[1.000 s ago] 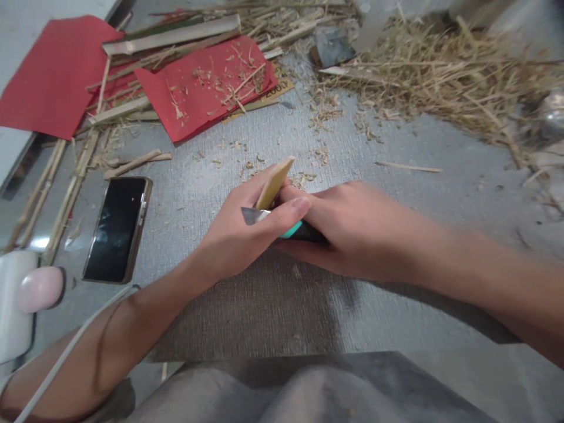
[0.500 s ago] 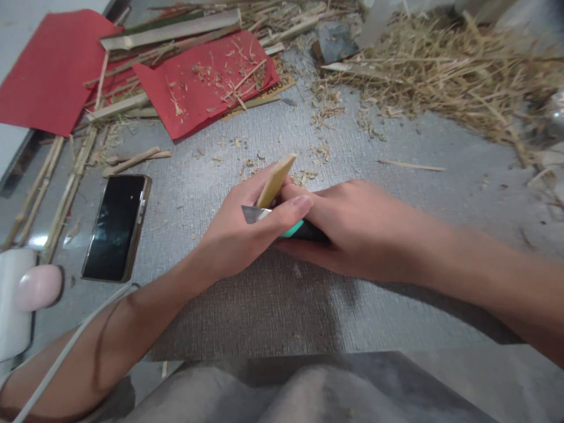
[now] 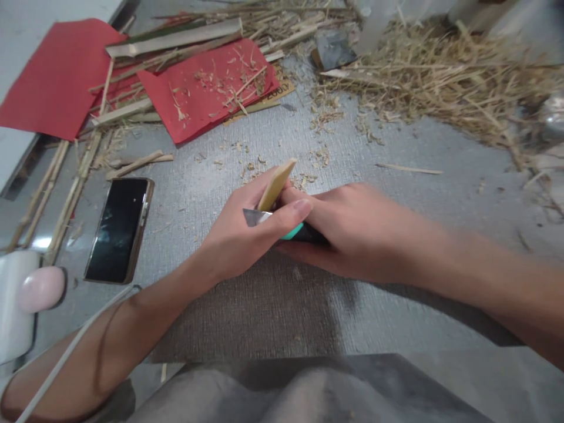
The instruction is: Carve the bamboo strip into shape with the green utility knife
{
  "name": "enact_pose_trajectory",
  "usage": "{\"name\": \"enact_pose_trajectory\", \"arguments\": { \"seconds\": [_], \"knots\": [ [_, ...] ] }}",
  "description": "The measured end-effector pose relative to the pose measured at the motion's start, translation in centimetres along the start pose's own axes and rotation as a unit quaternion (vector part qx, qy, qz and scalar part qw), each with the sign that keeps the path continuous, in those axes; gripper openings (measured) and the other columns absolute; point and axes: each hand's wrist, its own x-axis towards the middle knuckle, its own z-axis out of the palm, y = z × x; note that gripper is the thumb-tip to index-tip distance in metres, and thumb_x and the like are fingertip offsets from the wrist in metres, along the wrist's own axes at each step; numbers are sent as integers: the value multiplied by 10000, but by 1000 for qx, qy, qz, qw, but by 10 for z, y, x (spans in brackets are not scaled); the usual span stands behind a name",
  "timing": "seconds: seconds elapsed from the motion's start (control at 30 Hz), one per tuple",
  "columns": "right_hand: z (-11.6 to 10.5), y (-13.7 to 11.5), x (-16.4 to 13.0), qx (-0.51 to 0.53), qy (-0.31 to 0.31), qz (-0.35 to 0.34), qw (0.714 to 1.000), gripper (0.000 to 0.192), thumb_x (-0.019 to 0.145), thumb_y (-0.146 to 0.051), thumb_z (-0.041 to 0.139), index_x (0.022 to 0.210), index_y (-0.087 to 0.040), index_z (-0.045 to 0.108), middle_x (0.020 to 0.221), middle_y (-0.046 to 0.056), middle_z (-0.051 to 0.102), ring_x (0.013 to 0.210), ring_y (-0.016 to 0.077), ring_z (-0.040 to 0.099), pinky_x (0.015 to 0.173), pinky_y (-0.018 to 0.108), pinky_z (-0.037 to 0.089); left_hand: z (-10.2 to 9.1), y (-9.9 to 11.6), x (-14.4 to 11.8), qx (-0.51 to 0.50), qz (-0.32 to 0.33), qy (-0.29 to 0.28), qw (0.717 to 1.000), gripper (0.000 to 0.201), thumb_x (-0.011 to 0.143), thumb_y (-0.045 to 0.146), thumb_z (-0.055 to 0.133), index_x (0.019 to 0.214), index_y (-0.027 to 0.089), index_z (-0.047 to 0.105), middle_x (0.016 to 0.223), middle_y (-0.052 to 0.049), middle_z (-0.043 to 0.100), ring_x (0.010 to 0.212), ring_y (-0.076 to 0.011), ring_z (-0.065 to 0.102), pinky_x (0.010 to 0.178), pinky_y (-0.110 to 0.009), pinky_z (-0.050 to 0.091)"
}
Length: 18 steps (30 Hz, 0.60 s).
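My left hand [image 3: 238,226] is closed around a flat, yellowish strip of wood or bamboo [image 3: 277,187], whose pointed end sticks up away from me. In my right hand [image 3: 348,220] is a utility knife [image 3: 292,231] with a black and turquoise handle. Its grey blade [image 3: 251,217] points left and lies against the near end of the visible strip. My left thumb rests over the front of the knife, and the two hands touch. The lower part of the strip is hidden by my fingers.
A phone [image 3: 118,229] lies at the left, near a pink rounded object [image 3: 42,289] and a white cable [image 3: 74,346]. Red paper sheets [image 3: 207,88] with shavings lie behind, among split sticks [image 3: 176,44]. A heap of shavings [image 3: 440,88] fills the back right.
The whole view has shifted slightly, so the table items appear a little lower and to the right. My hands, the knife and the strip keep the same hold.
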Motion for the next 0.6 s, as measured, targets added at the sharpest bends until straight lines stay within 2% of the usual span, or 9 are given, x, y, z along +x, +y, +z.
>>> {"name": "enact_pose_trajectory", "arguments": {
  "seconds": [0.4, 0.6],
  "knots": [
    [3, 1, -1, 27, 22, -14, 999, 459, 1103, -534, 378, 1346, -183, 548, 796, 28, 740, 557, 169, 546, 570, 315, 183, 0, 2, 2, -33, 0, -17, 999, 252, 926, 433, 694, 866, 220, 572, 721, 41, 500, 639, -124, 452, 644, -284, 459],
    [7, 3, -1, 51, 55, -32, 997, 417, 1102, -500, 389, 1348, -194, 529, 756, 15, 720, 548, 170, 526, 567, 316, 173, -3, -2, 3, -43, 24, -33, 998, 361, 914, 548, 731, 881, 227, 569, 749, 34, 508, 665, -139, 464, 638, -290, 429]
  ]
}}
